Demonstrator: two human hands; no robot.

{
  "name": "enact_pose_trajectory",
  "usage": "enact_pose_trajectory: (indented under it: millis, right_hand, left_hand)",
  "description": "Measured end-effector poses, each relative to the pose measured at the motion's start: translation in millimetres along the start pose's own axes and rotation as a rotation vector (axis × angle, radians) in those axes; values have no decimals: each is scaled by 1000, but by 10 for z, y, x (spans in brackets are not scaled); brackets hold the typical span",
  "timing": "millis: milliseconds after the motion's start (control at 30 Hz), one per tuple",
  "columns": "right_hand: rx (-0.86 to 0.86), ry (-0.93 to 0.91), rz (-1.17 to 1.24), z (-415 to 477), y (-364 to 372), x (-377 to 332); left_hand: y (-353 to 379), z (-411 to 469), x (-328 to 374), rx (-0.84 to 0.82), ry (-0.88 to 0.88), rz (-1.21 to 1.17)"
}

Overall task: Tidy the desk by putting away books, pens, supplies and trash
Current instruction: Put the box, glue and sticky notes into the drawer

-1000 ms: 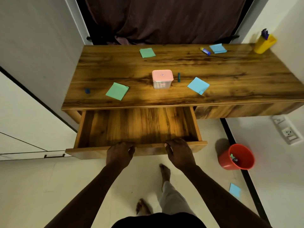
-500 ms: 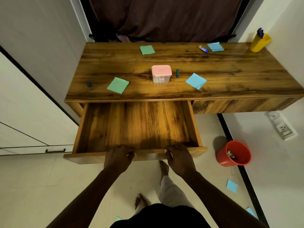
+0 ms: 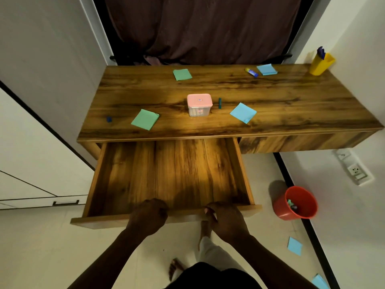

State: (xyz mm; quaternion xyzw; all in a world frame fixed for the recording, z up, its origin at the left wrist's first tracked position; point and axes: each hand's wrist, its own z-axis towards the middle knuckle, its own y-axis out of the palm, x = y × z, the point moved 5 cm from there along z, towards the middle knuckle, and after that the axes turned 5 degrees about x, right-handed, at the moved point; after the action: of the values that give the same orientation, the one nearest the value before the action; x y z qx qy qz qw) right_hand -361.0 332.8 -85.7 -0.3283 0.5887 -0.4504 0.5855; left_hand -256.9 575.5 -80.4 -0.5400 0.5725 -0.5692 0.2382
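Note:
A wooden drawer (image 3: 170,174) stands pulled far out from under the desk (image 3: 291,105), and nothing lies inside it. My left hand (image 3: 149,215) and my right hand (image 3: 226,219) both grip its front edge. On the desk stand a pink-lidded box (image 3: 199,105), two green paper pads (image 3: 145,119) (image 3: 182,74), two blue paper pads (image 3: 243,112) (image 3: 266,69), a glue stick (image 3: 251,72), a small teal stick (image 3: 219,103) and a small blue piece (image 3: 109,119). A yellow cup (image 3: 320,64) with pens stands at the far right corner.
A red bin (image 3: 296,203) with some scraps sits on the floor right of the drawer. Blue papers (image 3: 294,246) (image 3: 319,282) lie on the floor near the right wall. A white cabinet (image 3: 31,163) stands on the left. My bare feet are under the drawer front.
The drawer has slid further out toward me with both hands on its front edge. The view has shifted back a little.

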Motion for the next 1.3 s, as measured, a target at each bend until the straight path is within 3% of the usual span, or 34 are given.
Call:
enact_pose_trajectory:
  millis: [133,533,767,867,967,1100,1300]
  right_hand:
    - [-107,113,136,332,-105,120]
    - [90,259,448,2364,-689,477]
    - [127,346,498,3250,-799,633]
    - [149,410,526,3497,-814,612]
    - [150,461,538,3673,-718,608]
    - [209,519,571,3738,-611,582]
    - [248,537,593,3512,-650,364]
  left_hand:
    - [-175,273,200,-35,-51,-196]
    - [-1017,1850,858,254,-29,-402]
    - [-1255,2792,1058,311,-238,-557]
    - [-1298,3144,989,357,-358,-657]
    - [-1146,3385,850,279,-452,-846]
    - [-933,3485,801,277,-445,-1056]
    - [-1150,3042,665,301,-361,-1102]
